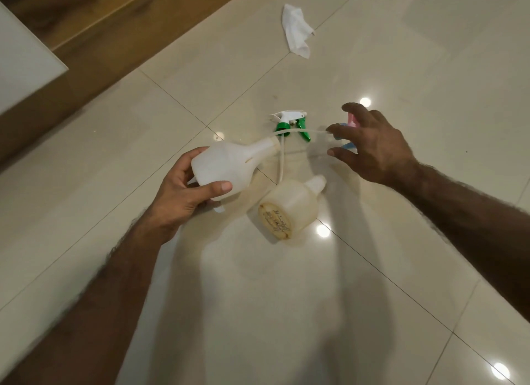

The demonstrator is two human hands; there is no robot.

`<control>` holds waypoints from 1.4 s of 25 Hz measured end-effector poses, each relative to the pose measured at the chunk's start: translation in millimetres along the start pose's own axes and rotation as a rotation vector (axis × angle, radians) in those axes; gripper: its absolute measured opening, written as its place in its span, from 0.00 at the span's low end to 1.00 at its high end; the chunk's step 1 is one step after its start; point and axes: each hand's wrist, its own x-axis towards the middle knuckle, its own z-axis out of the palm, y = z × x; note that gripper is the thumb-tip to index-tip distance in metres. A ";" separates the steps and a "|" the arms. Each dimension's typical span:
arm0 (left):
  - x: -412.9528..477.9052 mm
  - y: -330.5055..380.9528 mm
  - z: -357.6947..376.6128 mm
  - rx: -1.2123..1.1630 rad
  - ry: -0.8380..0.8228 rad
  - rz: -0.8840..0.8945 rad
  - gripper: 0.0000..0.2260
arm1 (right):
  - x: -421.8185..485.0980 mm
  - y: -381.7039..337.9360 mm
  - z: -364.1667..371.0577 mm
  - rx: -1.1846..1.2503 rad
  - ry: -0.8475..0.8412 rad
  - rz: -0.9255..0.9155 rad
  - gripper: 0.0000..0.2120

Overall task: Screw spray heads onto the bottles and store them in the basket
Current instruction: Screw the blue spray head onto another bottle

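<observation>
Left hand (pixel 183 192) grips bottle (pixel 226 164), right hand (pixel 375 149) spray head (pixel 352 120); second bottle (pixel 292 207) between.

A yellowed bottle (pixel 289 205) lies on the tiled floor (pixel 401 241). Just left of it the left hand (pixel 177 195) grips a white bottle (pixel 226 166). Beyond it lies a green spray head (pixel 289 122). Right of that, the right hand (pixel 370 146) holds a pink and blue spray head (pixel 351 120)

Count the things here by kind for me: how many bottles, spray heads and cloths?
Bottles: 2, the white bottle in the left hand and the yellowed bottle.
Spray heads: 2, the green-and-white spray head and the pink-and-blue spray head.
Cloths: 1, the white cloth.
Total: 5.
</observation>
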 end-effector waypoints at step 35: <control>-4.2 3.5 -20.3 -0.387 -0.073 -0.184 0.54 | 12.0 -14.0 -9.3 0.243 -0.053 -0.019 0.22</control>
